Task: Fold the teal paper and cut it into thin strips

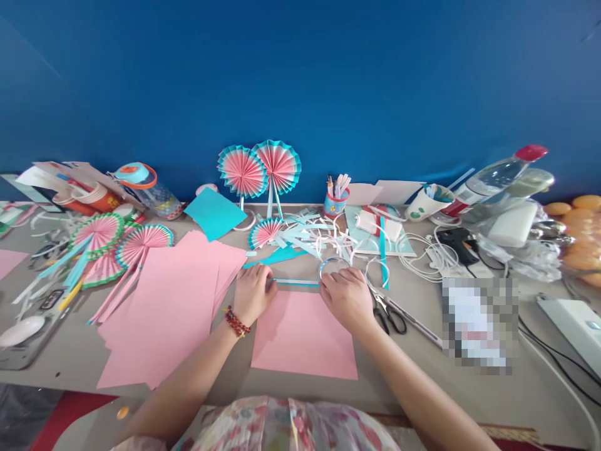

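A pink sheet of paper (305, 338) lies on the table in front of me, a narrow blue-and-white band (297, 282) running along its far edge. My left hand (256, 291) is closed at the band's left end, with a beaded bracelet (236, 322) on the wrist. At the right end, my right hand (346, 297) is closed too, its fingers curled down on the paper. Both thumbs are mostly hidden. Just beyond the right hand is a roll of tape (328, 262). Black-handled scissors (397, 319) lie right of that hand.
Pink sheets (162, 307) are stacked at left, with a turquoise sheet (216, 214) behind. Pleated paper fans (277, 164) lean on the blue wall. Paper scraps (305, 232) cover the back middle. A pen cup (336, 202), bottle (493, 181) and cables (429, 257) stand or lie rightward.
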{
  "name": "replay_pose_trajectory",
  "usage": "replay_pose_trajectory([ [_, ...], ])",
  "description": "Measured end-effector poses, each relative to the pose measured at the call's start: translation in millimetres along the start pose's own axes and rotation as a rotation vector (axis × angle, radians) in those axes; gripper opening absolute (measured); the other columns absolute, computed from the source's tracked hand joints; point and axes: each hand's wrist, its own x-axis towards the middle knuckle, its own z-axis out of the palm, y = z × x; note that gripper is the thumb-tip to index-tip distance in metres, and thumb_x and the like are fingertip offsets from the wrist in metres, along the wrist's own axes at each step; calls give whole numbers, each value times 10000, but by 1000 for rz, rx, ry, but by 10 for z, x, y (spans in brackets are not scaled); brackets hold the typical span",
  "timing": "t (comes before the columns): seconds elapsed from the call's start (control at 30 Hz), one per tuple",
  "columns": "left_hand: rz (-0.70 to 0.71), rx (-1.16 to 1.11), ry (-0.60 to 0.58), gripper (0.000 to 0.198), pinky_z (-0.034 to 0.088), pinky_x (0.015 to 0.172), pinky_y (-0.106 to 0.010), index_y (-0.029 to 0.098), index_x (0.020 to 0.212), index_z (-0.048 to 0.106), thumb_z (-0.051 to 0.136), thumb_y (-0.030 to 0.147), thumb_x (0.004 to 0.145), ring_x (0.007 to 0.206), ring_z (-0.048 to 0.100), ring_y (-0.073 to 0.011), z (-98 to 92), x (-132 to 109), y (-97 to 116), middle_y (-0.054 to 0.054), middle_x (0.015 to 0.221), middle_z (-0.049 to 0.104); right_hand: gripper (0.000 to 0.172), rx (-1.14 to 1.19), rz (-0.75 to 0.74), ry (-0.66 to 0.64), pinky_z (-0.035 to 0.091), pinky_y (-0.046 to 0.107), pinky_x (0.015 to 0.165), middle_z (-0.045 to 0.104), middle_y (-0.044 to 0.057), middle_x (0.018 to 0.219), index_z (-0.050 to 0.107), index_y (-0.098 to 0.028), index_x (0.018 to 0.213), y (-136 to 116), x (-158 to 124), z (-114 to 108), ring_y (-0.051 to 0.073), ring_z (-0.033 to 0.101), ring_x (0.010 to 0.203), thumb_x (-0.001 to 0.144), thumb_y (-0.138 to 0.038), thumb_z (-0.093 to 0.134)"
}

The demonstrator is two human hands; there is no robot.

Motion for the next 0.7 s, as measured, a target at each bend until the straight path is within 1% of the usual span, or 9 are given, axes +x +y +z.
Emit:
replay_pose_trajectory([
  [0.17, 37, -13, -16, 101, 389, 810, -361, 219, 894, 536, 560, 125, 865, 859, 607, -218, -7, -2, 46, -26, 899, 637, 154, -19, -5, -13, 293, 334, 817, 641, 18, 649, 638, -185, 754, -12, 15, -44, 180, 525, 695, 894, -179, 575],
  [0.3, 83, -23, -45, 159, 389, 823, -359, 218, 881, 558, 514, 67, 863, 888, 604, -210, -18, 10, 89, -23, 923, 649, 150, -42, -13, -34, 296, 353, 874, 651, 19, 663, 652, -183, 780, -5, 26, -109, 189, 553, 715, 908, -195, 576],
  [0.5, 108, -32, -68, 200, 384, 812, -377, 219, 883, 590, 478, 54, 874, 887, 602, -218, -31, 19, 80, -29, 940, 671, 169, -119, -17, -148, 272, 395, 962, 669, 32, 680, 667, -186, 800, 7, 44, -157, 202, 586, 734, 925, -172, 553],
  [0.7, 113, -31, -72, 237, 388, 807, -385, 245, 918, 645, 500, 65, 868, 914, 600, -227, -18, 11, 59, -28, 962, 673, 190, -114, 15, -219, 258, 409, 989, 697, 51, 704, 684, -182, 825, -22, 69, -153, 218, 601, 752, 935, -172, 530],
])
